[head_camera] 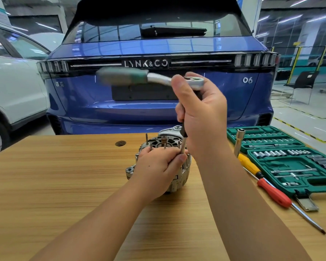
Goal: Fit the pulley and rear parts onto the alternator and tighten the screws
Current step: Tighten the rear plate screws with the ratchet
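A silver alternator (169, 142) stands on the wooden table (55, 176) with its rear face up, several studs and its shaft sticking out. My left hand (158, 166) grips its near side, and the thumb touches the foot of a long extension bar (183, 146) that stands on the alternator's rim. My right hand (201, 113) holds the upper part of that bar and the head of a ratchet wrench (194, 81). The wrench's green-grey handle (124, 77) points left and is blurred. No pulley shows.
An open green socket set case (294, 164) lies at the table's right, a tall socket (239, 142) upright beside it. A yellow screwdriver (250, 164) and a red screwdriver (277, 193) lie between case and my right arm. A blue car stands just behind the table, a white one left.
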Available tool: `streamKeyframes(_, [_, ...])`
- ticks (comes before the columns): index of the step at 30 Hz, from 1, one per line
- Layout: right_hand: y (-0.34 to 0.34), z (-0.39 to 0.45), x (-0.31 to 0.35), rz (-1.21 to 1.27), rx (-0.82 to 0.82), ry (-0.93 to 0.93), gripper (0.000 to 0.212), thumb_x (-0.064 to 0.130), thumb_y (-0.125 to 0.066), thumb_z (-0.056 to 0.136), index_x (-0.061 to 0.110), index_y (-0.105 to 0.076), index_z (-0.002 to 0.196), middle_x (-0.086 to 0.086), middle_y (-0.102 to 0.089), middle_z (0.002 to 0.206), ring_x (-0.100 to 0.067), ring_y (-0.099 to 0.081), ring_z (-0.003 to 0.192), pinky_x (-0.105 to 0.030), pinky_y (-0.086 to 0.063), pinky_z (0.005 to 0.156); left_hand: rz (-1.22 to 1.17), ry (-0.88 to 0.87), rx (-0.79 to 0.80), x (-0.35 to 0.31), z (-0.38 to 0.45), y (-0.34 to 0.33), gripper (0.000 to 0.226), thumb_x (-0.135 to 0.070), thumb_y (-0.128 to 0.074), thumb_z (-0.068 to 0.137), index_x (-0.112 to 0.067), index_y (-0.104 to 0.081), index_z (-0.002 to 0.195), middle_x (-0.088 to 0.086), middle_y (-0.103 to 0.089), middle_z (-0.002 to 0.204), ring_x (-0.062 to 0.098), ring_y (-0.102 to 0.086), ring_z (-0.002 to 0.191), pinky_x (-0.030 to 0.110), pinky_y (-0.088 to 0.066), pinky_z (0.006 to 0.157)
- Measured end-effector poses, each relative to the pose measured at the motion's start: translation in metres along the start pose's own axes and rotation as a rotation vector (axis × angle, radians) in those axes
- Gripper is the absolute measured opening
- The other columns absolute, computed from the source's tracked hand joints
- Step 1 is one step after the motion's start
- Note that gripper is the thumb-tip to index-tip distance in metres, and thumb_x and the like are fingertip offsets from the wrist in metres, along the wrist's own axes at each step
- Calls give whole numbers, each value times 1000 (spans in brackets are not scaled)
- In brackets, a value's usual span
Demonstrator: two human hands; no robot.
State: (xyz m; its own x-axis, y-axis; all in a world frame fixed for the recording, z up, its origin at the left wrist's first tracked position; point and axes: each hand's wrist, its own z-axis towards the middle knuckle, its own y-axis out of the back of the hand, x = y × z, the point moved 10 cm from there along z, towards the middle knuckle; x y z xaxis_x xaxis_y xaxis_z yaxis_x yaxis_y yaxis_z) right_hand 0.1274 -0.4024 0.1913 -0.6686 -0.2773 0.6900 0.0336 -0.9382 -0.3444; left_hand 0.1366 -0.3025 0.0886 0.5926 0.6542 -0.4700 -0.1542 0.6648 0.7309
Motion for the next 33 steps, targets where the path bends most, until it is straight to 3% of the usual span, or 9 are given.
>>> streamKeyframes(3, [8,2,-5,-44,-71,-49,18,24,-68,94,13,-56,86,3,-49,64,-12,-39,54,-25,-37,51,4,-5,3,1,1,0,30,-43,-35,105,-43,-62,92,-22,-54,71,-8,-50,82,32,-17,110])
streamKeyframes(7, [-15,-4,7,55,149,60,28,5,-59,97,21,-54,119,-18,-58,91,-16,-48,61,-25,-47,63,-7,-3,-23,1,2,2,33,-42,-35,105,-46,-45,73,-18,-52,67,-4,-51,78,33,-15,111])
streamKeyframes(10, [-28,-10,13,51,211,156,40,-1,-57,94,29,-58,120,-7,-57,84,-18,-44,62,-27,-43,58,-16,-2,-32,2,0,3,35,-38,-37,106,-45,-46,73,-18,-53,68,-1,-53,78,31,-14,110])
streamKeyframes(14, [-29,-12,6,76,249,126,45,8,-58,88,41,-66,117,-7,-50,82,-22,-42,67,-38,-40,63,-15,-20,-26,1,0,1,32,-46,-31,103,-42,-49,77,-20,-51,66,-3,-50,77,29,-19,105])
streamKeyframes(19, [-30,-11,1,237,333,1,41,26,-46,88,28,-64,125,-19,-49,91,-17,-50,68,-35,-40,67,10,-15,-3,6,1,-4,41,-53,-24,103,-35,-54,79,-12,-56,70,-6,-51,79,35,-19,113])
streamKeyframes(24, [-19,-5,-5,96,132,-39,47,29,-68,90,16,-52,132,6,-63,78,-12,-51,65,-24,-47,64,4,-9,-18,5,1,-2,40,-54,-22,102,-38,-54,84,-14,-54,71,0,-52,80,27,-21,105])
streamKeyframes(27, [2,2,-5,-9,-54,-24,21,23,-72,91,8,-62,102,8,-51,65,-8,-42,54,-19,-36,51,47,-15,-17,0,1,0,36,-45,-29,105,-36,-61,91,-19,-51,68,-7,-47,80,31,-18,107])
streamKeyframes(29, [2,5,-11,3,-25,-78,14,20,-68,93,10,-58,91,4,-48,65,-12,-38,54,-24,-34,52,49,-1,-6,0,2,1,32,-43,-32,106,-42,-60,90,-20,-52,71,-8,-46,81,29,-16,106])
streamKeyframes(33, [-16,1,-1,87,154,25,31,5,-60,96,23,-57,121,-5,-50,79,-16,-44,57,-26,-44,57,25,16,-8,0,1,2,32,-44,-32,105,-43,-49,78,-15,-55,70,0,-51,81,33,-17,112])
